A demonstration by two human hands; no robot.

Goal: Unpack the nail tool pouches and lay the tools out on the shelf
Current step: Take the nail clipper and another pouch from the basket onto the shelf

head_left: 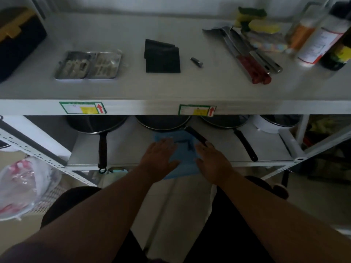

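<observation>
Pan handles (196, 137) flank both flat hands (159, 156) on blue cloth (185, 158).

— What is the person wearing on the arms?

— Nothing: both forearms are bare up to the frame's edge, with no sleeves, watch or bands visible. The left hand (158, 155) and right hand (212, 160) are bare too, no gloves or rings that I can make out.

— And lower down?

— Dark, seemingly black clothing covers both legs; the picture is dim and soft.
</observation>
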